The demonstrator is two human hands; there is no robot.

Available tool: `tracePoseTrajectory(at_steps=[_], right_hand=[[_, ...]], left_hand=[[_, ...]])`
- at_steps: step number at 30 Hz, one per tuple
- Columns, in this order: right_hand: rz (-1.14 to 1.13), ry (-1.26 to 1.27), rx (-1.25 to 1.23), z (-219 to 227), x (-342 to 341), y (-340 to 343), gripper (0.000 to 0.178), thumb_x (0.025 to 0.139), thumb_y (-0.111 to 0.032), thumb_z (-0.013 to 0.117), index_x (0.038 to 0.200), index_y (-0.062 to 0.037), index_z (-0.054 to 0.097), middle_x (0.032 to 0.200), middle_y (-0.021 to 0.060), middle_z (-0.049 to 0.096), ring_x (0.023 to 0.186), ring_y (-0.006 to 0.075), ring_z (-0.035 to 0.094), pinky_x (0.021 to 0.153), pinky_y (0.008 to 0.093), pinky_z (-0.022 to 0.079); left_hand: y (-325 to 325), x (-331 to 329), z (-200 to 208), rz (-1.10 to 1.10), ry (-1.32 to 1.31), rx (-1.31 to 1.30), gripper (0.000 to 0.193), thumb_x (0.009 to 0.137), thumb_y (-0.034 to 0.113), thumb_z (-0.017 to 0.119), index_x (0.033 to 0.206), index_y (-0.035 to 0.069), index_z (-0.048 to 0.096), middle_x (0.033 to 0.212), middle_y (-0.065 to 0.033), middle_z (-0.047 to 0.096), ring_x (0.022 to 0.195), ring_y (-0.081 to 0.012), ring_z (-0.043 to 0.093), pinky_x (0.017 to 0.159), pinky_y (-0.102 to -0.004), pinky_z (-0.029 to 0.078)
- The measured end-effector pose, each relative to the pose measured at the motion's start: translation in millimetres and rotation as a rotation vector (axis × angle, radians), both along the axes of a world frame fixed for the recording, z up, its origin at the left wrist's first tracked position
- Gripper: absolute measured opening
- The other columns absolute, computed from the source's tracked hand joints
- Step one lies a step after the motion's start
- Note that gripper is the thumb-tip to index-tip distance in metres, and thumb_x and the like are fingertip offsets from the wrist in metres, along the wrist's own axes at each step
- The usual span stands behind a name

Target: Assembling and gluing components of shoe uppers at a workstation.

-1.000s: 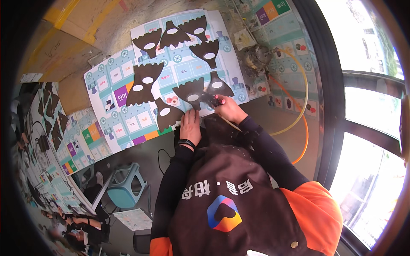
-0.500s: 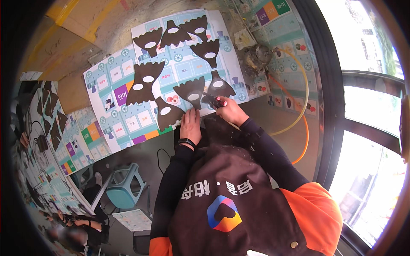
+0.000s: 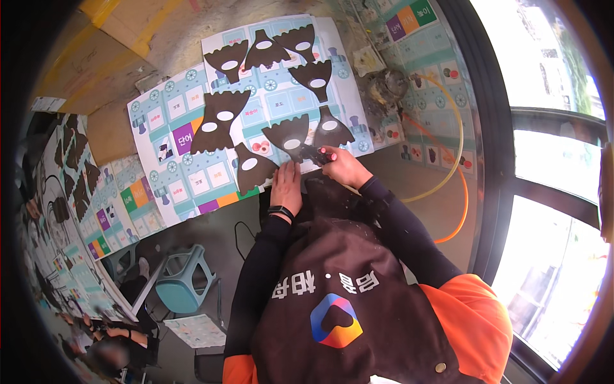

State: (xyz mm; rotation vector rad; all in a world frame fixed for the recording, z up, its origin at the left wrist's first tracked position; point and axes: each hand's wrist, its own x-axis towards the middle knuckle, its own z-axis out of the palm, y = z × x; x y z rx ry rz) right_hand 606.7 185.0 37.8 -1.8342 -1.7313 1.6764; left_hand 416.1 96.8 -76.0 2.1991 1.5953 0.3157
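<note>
Head view: right hand [image 3: 347, 169] grips a dark red-tipped tool [image 3: 318, 155], brown scalloped piece [image 3: 284, 135] ahead-left on printed sheet [image 3: 275, 105], long axis running away from the person; flat, palm-down left hand [image 3: 286, 185] is nearer its narrow end.

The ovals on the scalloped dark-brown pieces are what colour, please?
White ovals, clearest in the head view.

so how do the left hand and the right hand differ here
The left hand lies with fingers extended at the near edge of a printed sheet, while the right hand curls around what looks like a black spray gun. The left hand has a black wristband behind it; none can be made out behind the right hand. Both hands are bare.
</note>
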Motion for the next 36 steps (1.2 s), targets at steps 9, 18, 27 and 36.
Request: tracePoseTrajectory(at_steps=[9, 18, 27, 36], right_hand=[[-0.114, -0.079, 0.107, -2, 10, -5, 0.028, 0.078, -0.008, 0.059, 0.104, 0.0018, 0.061, 0.093, 0.0284, 0.067, 0.095, 0.0498, 0.061, 0.083, 0.0489, 0.048], [-0.157, 0.339, -0.051, 12, 3, -26, 0.029, 0.076, -0.008, 0.064, 0.105, -0.003, 0.064, 0.077, 0.0029, 0.063, 0.06, 0.0132, 0.057, 0.05, 0.0298, 0.047], [-0.099, 0.229, -0.159, 55, -96, -23, 0.04, 0.077, -0.011, 0.069, 0.116, 0.0001, 0.063, 0.086, 0.0183, 0.071, 0.076, 0.031, 0.069, 0.067, 0.0407, 0.053], [-0.04, 0.048, 0.172, -3, -172, -42, 0.037, 0.073, -0.01, 0.064, 0.108, 0.0019, 0.064, 0.075, 0.0132, 0.065, 0.063, 0.0229, 0.061, 0.064, 0.0349, 0.05]], left_hand=[[-5, 0, 12, 0.009, 0.029, -0.005, 0.064, 0.079, 0.002, 0.059, 0.142, -0.001, 0.05, 0.144, -0.0176, 0.046, 0.139, -0.0357, 0.039, 0.118, -0.0477, 0.032], [-15, -31, 53, -0.01, -0.146, 0.029, 0.06, 0.075, 0.0, 0.063, 0.134, -0.002, 0.054, 0.139, -0.0194, 0.048, 0.134, -0.0381, 0.043, 0.112, -0.0464, 0.038], [-64, -116, 56, 0.229, 0.108, -0.182, 0.07, 0.078, 0.003, 0.063, 0.145, -0.002, 0.045, 0.153, -0.0219, 0.036, 0.143, -0.0412, 0.034, 0.117, -0.0464, 0.035], [-63, -178, 37, -0.025, 0.106, -0.117, 0.063, 0.084, 0.005, 0.057, 0.146, 0.002, 0.046, 0.159, -0.0149, 0.033, 0.146, -0.0322, 0.034, 0.12, -0.0441, 0.032]])
